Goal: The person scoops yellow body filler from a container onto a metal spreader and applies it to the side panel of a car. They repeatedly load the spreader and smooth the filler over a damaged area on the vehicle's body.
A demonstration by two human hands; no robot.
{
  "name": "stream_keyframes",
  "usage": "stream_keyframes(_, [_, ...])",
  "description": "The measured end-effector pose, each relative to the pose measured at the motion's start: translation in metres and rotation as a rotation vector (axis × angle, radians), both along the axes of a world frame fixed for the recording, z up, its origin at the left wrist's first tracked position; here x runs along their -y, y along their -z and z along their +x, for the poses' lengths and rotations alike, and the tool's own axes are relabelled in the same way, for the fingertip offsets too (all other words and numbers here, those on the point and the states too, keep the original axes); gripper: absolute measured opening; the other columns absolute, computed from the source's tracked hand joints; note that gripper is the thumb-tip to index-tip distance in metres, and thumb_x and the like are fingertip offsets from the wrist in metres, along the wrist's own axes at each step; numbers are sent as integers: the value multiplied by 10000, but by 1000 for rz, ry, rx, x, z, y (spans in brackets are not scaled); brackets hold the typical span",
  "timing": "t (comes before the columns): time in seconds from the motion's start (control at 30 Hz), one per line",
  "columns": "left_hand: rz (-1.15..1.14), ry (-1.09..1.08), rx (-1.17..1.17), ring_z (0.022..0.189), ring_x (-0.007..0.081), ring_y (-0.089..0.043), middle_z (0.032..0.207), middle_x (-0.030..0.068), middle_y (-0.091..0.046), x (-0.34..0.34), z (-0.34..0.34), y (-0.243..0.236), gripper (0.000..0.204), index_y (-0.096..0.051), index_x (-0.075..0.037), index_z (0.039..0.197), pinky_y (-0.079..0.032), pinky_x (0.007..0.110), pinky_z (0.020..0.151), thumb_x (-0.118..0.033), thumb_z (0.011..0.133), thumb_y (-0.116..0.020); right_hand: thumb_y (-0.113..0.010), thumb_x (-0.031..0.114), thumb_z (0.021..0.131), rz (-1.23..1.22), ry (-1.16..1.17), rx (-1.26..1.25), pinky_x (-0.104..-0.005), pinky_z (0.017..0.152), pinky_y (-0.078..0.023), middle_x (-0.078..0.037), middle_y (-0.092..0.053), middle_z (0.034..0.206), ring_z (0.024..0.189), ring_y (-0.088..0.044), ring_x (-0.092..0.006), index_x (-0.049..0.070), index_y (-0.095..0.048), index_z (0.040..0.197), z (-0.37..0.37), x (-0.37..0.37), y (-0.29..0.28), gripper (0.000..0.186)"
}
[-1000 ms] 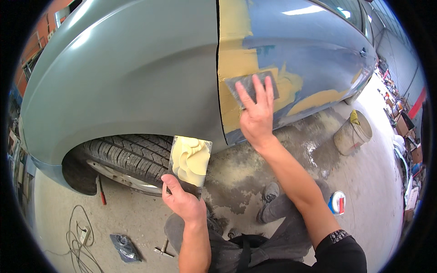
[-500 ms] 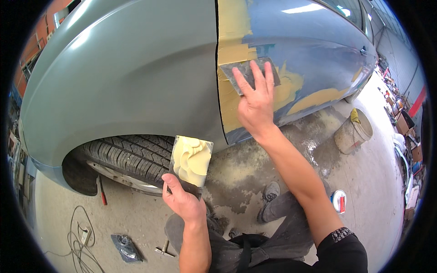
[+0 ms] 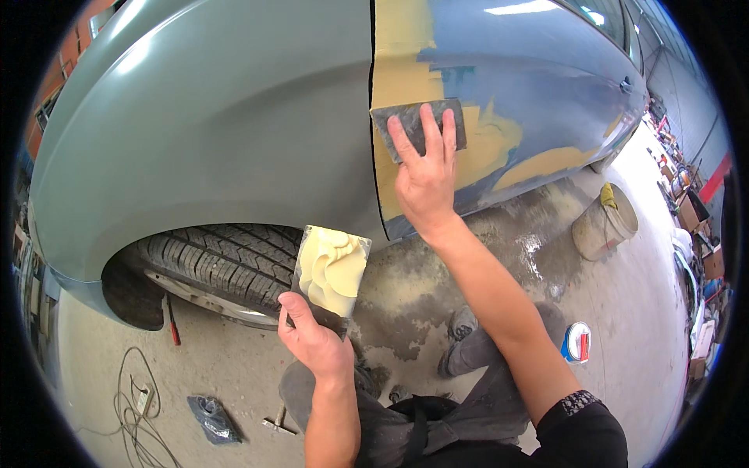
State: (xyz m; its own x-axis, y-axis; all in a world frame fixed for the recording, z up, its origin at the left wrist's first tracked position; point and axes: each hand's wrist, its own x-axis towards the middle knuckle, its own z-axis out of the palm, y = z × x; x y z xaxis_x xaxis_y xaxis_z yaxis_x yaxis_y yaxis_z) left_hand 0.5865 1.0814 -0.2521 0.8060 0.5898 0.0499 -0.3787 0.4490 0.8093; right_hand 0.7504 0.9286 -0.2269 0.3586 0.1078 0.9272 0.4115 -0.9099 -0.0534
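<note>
My right hand (image 3: 426,183) presses a flat grey filler spreader (image 3: 412,125) against the front edge of the blue car door (image 3: 538,93), its fingers stretched over the blade. Yellow body filler (image 3: 402,78) coats that edge in a broad strip, with more patches lower on the door. Down by the front tyre (image 3: 234,257), my left hand (image 3: 316,343) grips a flat mixing plate (image 3: 299,277) with the thumb along its side. A thick, creamy heap of pale yellow filler (image 3: 331,269) lies on this plate.
A grey-green fender (image 3: 211,132) adjoins the door. On the concrete floor are a dirty bucket (image 3: 601,234) with a yellow rag, a small tin (image 3: 577,343), a hammer (image 3: 278,423), a dark plastic bag (image 3: 213,420), a cable (image 3: 125,413) and a red-handled tool (image 3: 174,331). Clutter lines the right wall.
My right hand has slid the spreader left, to the door's edge by the panel gap. The plate in my left hand has risen slightly and shifted a little right.
</note>
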Motion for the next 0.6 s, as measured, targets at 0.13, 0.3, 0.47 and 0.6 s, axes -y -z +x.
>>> stream_keyframes(0.13, [31,58,-10,948,195,-582,1050,121,-597,-3,-3,0,561,-529,81,1061,-455,326,843,-466,985,-429,-515,-67,738,-1,8,-7,-532,993,-356,-181,-393,1405,1318,-292,-476,224,-554,1304,0,-1,21,637])
stream_keyframes(0.3, [40,58,-5,949,196,-580,1052,121,-595,-6,-3,1,556,-526,79,1062,-453,328,845,-462,988,-425,-540,-62,744,19,-1,-7,-540,1011,-340,-182,-381,1412,1328,-279,-477,220,-558,1299,1,-1,47,623])
stream_keyframes(0.47, [28,-4,4,808,143,-557,875,70,-601,-3,-1,0,531,-556,39,871,-453,290,745,-472,976,-459,-546,-67,755,37,-1,-31,-538,1017,-333,-183,-360,1427,1336,-268,-476,222,-560,1299,1,0,76,616])
stream_keyframes(0.6, [19,-26,-49,809,146,-556,873,72,-598,-2,-1,-1,535,-554,39,870,-455,292,745,-477,974,-461,-516,-99,736,68,-48,-49,-532,1072,-278,-200,-331,1442,1348,-238,-481,187,-566,1297,2,2,99,632])
